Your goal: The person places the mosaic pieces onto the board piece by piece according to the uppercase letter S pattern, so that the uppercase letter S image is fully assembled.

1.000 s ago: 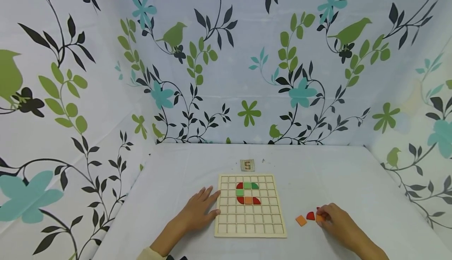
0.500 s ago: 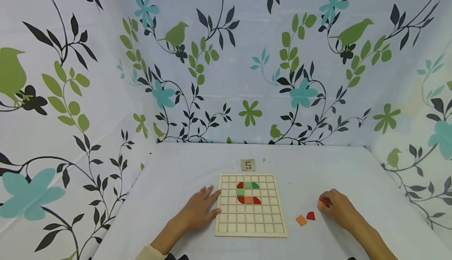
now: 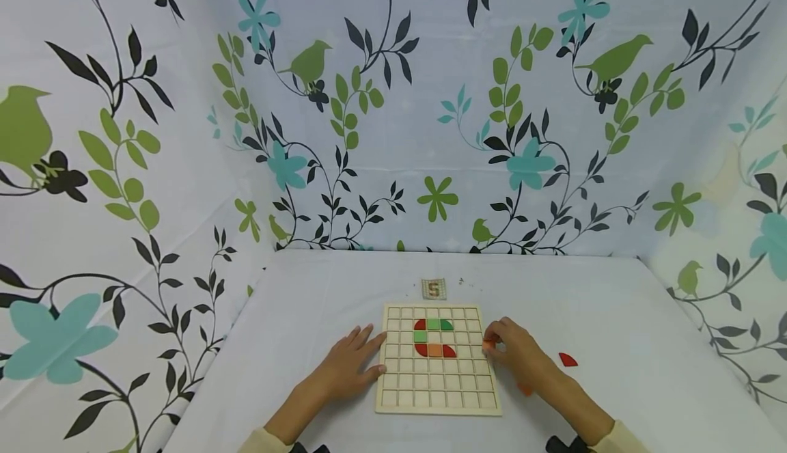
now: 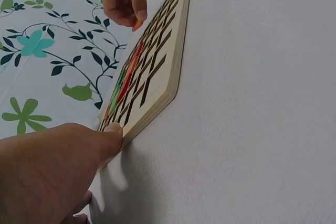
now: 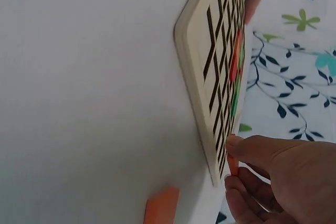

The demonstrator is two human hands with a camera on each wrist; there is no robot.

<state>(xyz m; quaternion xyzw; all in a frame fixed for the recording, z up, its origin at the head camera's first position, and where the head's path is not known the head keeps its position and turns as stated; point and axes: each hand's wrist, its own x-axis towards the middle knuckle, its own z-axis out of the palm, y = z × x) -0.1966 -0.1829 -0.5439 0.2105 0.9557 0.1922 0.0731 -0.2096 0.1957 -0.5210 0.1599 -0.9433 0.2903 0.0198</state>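
A square wooden grid board [image 3: 439, 410] lies on the white-covered table in the head view. Red, light green, dark green and orange tiles [image 3: 435, 350] fill some of its upper cells in a C-like shape. My left hand [image 3: 347, 367] rests at the board's left edge with fingers spread, the thumb touching the rim in the left wrist view. At the right edge, my right hand [image 3: 513, 352] pinches an orange tile [image 5: 232, 162] between thumb and fingers. Another orange tile [image 5: 161, 206] lies on the table, mostly hidden under the right wrist in the head view.
A red quarter-round tile [image 3: 568, 359] lies on the table right of my right forearm. Behind the board is a small patterned card [image 3: 434, 289] with a figure like a 5 or S. A leaf-and-bird printed cloth [image 3: 393, 132] hangs around the table.
My right hand has picked up the orange tile from the right and carried it left to the board's edge. A red tile formerly behind the hand now shows. The left hand stays put.
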